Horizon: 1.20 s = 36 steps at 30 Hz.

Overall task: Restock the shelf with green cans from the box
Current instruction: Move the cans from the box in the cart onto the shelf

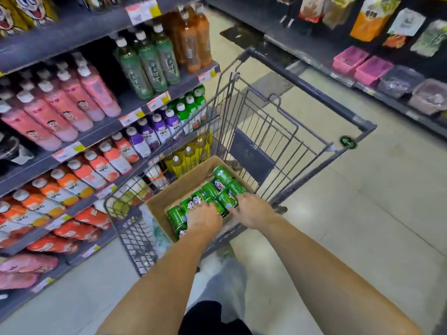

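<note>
A brown cardboard box (183,182) sits inside a wire shopping cart (263,131) and holds several green cans (221,176) lying on their sides. Both my hands reach down into the box. My left hand (204,217) rests on the cans at the near left, fingers curled over them. My right hand (251,210) lies on the cans at the near right, fingers spread onto a can. Whether either hand has a firm grip on a can is hidden by the hands themselves. The drink shelf (79,139) stands to the left of the cart.
The left shelving carries pink, green, orange and purple bottles in tilted rows, close against the cart's left side. Another shelf with snack bags and pink bins (362,66) runs along the right. Pale floor (362,213) lies between them.
</note>
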Each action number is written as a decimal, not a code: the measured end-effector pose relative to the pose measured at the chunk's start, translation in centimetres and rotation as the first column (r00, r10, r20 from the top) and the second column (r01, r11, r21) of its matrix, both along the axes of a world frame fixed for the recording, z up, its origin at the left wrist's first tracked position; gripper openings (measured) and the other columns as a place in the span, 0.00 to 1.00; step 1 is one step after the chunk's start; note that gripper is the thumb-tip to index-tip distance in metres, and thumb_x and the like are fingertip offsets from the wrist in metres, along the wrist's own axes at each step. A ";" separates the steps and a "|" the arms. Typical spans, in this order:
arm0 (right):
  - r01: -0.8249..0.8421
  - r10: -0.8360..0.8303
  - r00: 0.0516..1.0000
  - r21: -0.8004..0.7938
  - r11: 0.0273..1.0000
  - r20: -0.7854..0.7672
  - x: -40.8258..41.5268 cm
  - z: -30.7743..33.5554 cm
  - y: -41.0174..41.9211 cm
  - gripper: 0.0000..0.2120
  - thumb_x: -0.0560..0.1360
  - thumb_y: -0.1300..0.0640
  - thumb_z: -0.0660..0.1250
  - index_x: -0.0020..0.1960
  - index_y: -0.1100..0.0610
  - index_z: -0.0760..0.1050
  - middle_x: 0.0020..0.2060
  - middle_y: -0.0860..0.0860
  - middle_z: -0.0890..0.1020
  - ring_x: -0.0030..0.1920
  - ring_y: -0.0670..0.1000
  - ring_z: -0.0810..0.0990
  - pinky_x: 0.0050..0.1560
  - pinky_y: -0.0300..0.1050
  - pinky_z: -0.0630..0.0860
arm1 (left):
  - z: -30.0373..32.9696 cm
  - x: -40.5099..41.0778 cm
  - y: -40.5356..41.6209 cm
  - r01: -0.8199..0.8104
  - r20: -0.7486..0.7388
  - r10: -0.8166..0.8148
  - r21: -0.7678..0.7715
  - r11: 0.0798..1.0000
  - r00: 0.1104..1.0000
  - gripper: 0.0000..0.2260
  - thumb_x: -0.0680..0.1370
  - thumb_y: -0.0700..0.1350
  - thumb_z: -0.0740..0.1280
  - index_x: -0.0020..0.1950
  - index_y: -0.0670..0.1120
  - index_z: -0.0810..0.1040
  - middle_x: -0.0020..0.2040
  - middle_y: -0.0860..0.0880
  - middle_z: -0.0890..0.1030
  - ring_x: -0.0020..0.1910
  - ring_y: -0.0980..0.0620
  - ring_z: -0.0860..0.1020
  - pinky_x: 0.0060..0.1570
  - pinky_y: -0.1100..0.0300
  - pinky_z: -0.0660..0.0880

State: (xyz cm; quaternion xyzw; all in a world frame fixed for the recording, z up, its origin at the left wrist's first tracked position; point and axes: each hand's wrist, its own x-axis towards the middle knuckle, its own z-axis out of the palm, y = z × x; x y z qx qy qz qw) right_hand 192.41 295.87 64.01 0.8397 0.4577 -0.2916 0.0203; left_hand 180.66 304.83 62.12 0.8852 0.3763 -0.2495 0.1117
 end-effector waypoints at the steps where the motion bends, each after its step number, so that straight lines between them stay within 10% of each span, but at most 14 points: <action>1: 0.005 -0.006 1.000 -0.013 1.000 -0.007 1.2 -0.6 0.8 0.26 0.82 0.43 0.55 0.68 0.62 0.67 0.64 0.61 0.74 0.65 0.60 0.72 0.64 0.55 0.71 | -0.5 0.9 0.7 -0.006 0.004 0.006 -0.011 1.000 1.000 0.19 0.81 0.51 0.56 0.67 0.42 0.70 0.65 0.41 0.73 0.65 0.41 0.71 0.59 0.48 0.71; 17: -0.064 0.019 0.990 -0.315 0.947 -0.143 8.2 -17.1 10.2 0.22 0.78 0.61 0.62 0.71 0.58 0.65 0.65 0.57 0.75 0.65 0.57 0.74 0.62 0.50 0.72 | -14.3 4.5 6.1 -0.334 -0.118 0.313 -0.269 0.904 0.942 0.18 0.81 0.53 0.56 0.66 0.45 0.71 0.60 0.44 0.77 0.58 0.45 0.76 0.58 0.50 0.72; 23: 0.197 -0.235 0.963 -0.250 0.948 -0.132 7.9 -23.5 12.7 0.20 0.79 0.52 0.66 0.66 0.61 0.68 0.61 0.58 0.75 0.62 0.56 0.74 0.59 0.47 0.71 | -21.1 5.9 8.4 -0.711 -0.038 0.760 -0.387 0.588 0.649 0.27 0.79 0.59 0.61 0.70 0.41 0.65 0.61 0.40 0.76 0.59 0.40 0.76 0.57 0.49 0.75; 30: 0.115 -0.123 0.992 -0.282 0.953 -0.013 7.1 -26.2 12.2 0.12 0.80 0.54 0.63 0.60 0.60 0.73 0.59 0.58 0.76 0.59 0.55 0.74 0.52 0.43 0.70 | -26.5 5.6 8.2 -0.809 -0.088 0.935 -0.533 0.247 0.344 0.32 0.73 0.64 0.68 0.66 0.41 0.72 0.58 0.43 0.81 0.56 0.43 0.78 0.55 0.53 0.76; 36: 0.125 -0.139 0.990 -0.286 0.950 -0.031 8.0 -26.0 13.6 0.18 0.77 0.50 0.69 0.61 0.61 0.75 0.59 0.59 0.76 0.60 0.59 0.76 0.59 0.48 0.72 | -27.0 5.3 8.5 -0.768 -0.076 0.963 -0.621 0.156 0.258 0.31 0.72 0.60 0.72 0.67 0.41 0.73 0.60 0.48 0.80 0.59 0.47 0.78 0.58 0.56 0.75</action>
